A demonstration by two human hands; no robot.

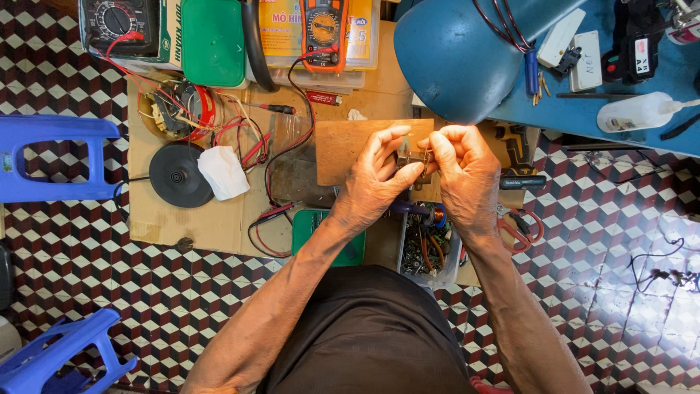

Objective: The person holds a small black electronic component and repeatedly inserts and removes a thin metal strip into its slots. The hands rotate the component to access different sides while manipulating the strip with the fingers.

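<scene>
My left hand [375, 182] and my right hand [467, 171] meet in the middle of the view, both pinching a small metal part [417, 156] between their fingertips. The part is brass-coloured and grey, mostly hidden by my fingers. They hover above a brown wooden board [343, 142] lying on a sheet of cardboard [189, 219] spread on the tiled floor. Below my hands stands a clear box of screws and small parts [423, 252], beside a green lid [310, 226].
A black round base [179, 174], white cloth [222, 171], opened device with red wires [179, 109], two multimeters [324, 29], a green box [213, 40] and a screwdriver [277, 109] lie on the cardboard. Blue lamp shade [456, 55], blue stools [51, 157], red-handled scissors [521, 230].
</scene>
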